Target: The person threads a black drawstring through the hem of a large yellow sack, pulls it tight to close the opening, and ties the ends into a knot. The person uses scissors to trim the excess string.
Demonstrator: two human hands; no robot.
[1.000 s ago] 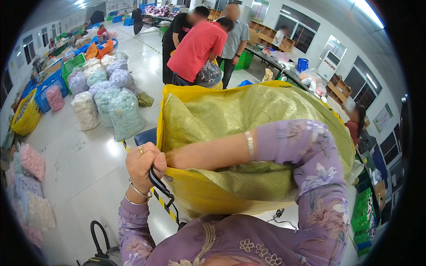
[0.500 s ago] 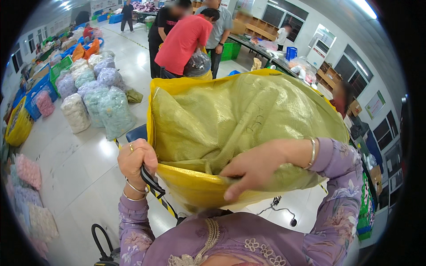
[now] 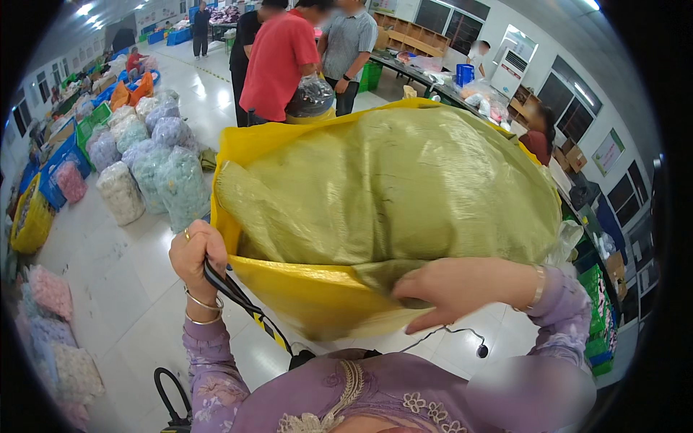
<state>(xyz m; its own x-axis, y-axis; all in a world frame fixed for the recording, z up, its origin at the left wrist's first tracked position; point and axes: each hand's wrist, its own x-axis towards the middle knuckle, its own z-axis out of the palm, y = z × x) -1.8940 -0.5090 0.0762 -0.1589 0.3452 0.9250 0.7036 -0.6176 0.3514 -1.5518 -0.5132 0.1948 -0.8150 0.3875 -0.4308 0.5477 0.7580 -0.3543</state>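
A large yellow woven sack (image 3: 303, 296) stands in front of me, with a shiny olive-green sheet (image 3: 433, 187) of woven plastic bulging up across its mouth. At its near left corner my left hand (image 3: 196, 254) is closed on the sack's rim. A black strap-like loop (image 3: 229, 286) comes out below that fist; whether the fingers hold it too I cannot tell. My right hand (image 3: 455, 292) lies over the near rim at right of centre, thumb apart from the fingers. Its fingertips touch the olive folds and are partly blurred. Whatever lies under the sheet is hidden.
Clear bags of pale goods (image 3: 170, 173) are piled on the tiled floor at left. Beyond the sack, several people stand around a black bag (image 3: 312, 97). A long table (image 3: 411, 72) runs along the right. Behind the right arm are green crates (image 3: 595, 310).
The olive sheet now lies fuller and smoother over the sack's mouth. Both hands have shifted: the left slightly leftward with the rim, the right a little to the right along the near edge.
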